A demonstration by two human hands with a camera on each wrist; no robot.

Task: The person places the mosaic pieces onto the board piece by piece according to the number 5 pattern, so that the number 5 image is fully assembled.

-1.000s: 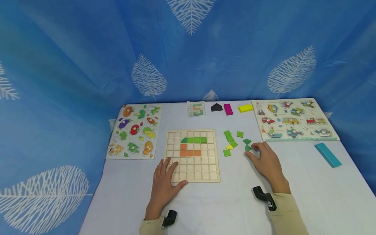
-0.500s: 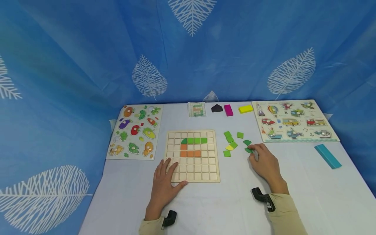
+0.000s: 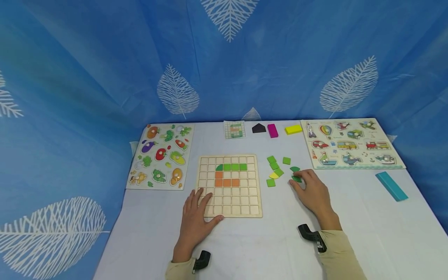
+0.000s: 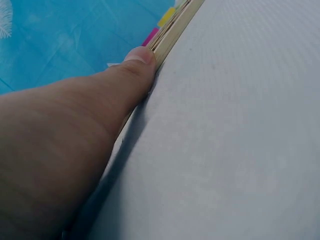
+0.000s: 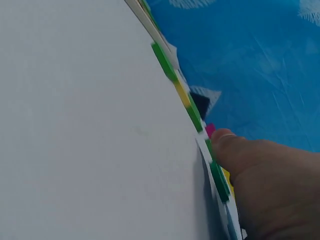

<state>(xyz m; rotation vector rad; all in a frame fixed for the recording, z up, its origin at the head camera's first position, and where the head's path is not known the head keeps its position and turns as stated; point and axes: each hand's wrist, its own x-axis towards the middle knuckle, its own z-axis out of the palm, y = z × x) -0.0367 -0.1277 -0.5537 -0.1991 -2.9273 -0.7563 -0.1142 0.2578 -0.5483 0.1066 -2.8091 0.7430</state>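
A wooden grid board (image 3: pixel 227 200) holds a row of green squares (image 3: pixel 235 167), a dark green quarter circle (image 3: pixel 219 168) and several orange squares (image 3: pixel 226 182). My left hand (image 3: pixel 196 223) rests over its lower left corner, fingers spread on the grid; in the left wrist view the thumb (image 4: pixel 137 57) lies along the board's edge. My right hand (image 3: pixel 314 194) is at two loose dark green quarter circles. Its thumb and index finger stand either side of the nearer quarter circle (image 3: pixel 296 179), with the other quarter circle (image 3: pixel 294 169) just beyond. The right wrist view shows the thumb (image 5: pixel 230 145) raised near them.
Loose green tiles (image 3: pixel 274 166) and a yellow piece (image 3: pixel 274 175) lie right of the board. Behind are a pattern card (image 3: pixel 235 130), and black (image 3: pixel 259 128), magenta (image 3: pixel 272 131) and yellow (image 3: pixel 293 129) blocks. Puzzle boards flank both sides; a teal block (image 3: pixel 392 186) lies far right.
The right fingers have turned the nearer dark green quarter circle and shifted it slightly toward me. The right thumb has since moved out to its left side. The left hand has stayed put.
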